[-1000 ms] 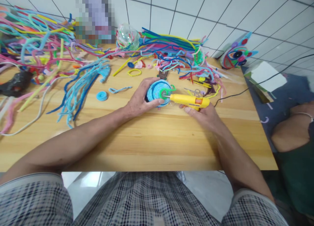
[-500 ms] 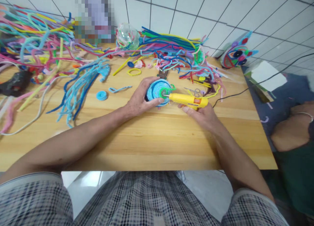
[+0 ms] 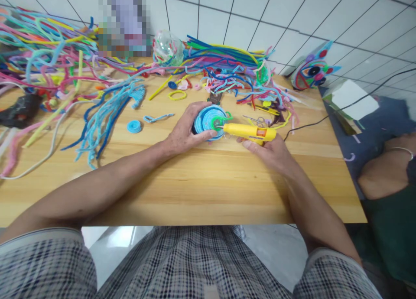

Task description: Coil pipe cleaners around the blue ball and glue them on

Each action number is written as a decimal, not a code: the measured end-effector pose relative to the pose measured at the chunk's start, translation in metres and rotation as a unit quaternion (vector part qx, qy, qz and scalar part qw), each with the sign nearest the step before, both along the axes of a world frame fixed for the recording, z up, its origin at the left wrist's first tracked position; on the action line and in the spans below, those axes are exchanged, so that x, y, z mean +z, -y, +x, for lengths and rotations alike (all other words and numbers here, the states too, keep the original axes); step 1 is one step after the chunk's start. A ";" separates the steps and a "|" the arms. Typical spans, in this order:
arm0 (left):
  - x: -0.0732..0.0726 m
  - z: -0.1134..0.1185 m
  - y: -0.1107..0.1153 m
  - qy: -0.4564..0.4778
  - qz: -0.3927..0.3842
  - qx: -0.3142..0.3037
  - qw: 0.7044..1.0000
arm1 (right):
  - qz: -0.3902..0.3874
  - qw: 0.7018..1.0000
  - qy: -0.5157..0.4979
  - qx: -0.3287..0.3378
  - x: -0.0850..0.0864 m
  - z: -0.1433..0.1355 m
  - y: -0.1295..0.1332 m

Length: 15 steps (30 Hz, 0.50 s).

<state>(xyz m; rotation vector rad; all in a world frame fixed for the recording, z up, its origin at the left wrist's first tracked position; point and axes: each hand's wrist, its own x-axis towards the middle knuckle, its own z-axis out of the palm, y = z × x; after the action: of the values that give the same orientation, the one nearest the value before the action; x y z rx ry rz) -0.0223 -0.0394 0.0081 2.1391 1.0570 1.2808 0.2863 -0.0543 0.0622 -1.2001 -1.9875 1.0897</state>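
Observation:
My left hand (image 3: 188, 128) is closed around a round blue piece of coiled pipe cleaner (image 3: 206, 117), with a green coil (image 3: 217, 123) on its near face and a loose green end curling off. In my right hand (image 3: 271, 149) is a yellow hot glue gun (image 3: 245, 131), held by its handle. The gun's metal nozzle points left and meets the green coil, or sits right over it; I cannot tell which. Whether glue is coming out is too small to see. To the left lie a small blue coil (image 3: 134, 126) and a twisted blue pipe cleaner (image 3: 158, 118).
Pipe cleaners (image 3: 107, 112) in many colours spread over the table's left and back. Scissors (image 3: 259, 120) lie behind the gun. A black glue gun (image 3: 21, 110) rests far left. A decorated animal head (image 3: 313, 71) stands at the back right corner. Another person's arm (image 3: 386, 169) is at the right.
Almost nothing differs. Both hands, the blue coiled piece and the glue gun hold the same place, with the view shifted very slightly.

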 end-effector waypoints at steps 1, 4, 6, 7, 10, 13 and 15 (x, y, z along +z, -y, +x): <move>0.000 0.000 0.000 0.000 0.000 0.000 1.000 | 0.001 1.000 0.002 -0.002 0.000 0.001 0.000; 0.000 0.000 0.000 -0.002 -0.004 0.001 1.000 | -0.001 1.000 0.005 -0.002 0.003 0.002 -0.001; 0.000 -0.001 0.000 0.000 -0.004 0.000 1.000 | -0.004 1.000 0.007 0.004 0.004 0.001 0.000; -0.001 -0.001 0.000 0.000 -0.003 0.000 1.000 | -0.003 1.000 0.007 0.006 0.005 0.001 0.000; -0.002 -0.001 -0.001 0.001 0.004 -0.002 1.000 | 0.000 1.000 0.008 0.002 0.004 -0.001 0.000; -0.002 -0.001 -0.001 0.007 0.017 -0.009 1.000 | 0.000 1.000 0.005 0.001 0.003 -0.002 0.001; -0.003 -0.001 -0.001 0.008 0.019 -0.010 1.000 | -0.001 1.000 0.006 0.003 0.002 -0.002 0.001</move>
<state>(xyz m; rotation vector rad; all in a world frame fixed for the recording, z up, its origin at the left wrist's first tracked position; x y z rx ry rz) -0.0228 -0.0386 0.0055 2.1579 1.0109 1.3169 0.2838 -0.0557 0.0643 -1.2046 -2.0010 1.0900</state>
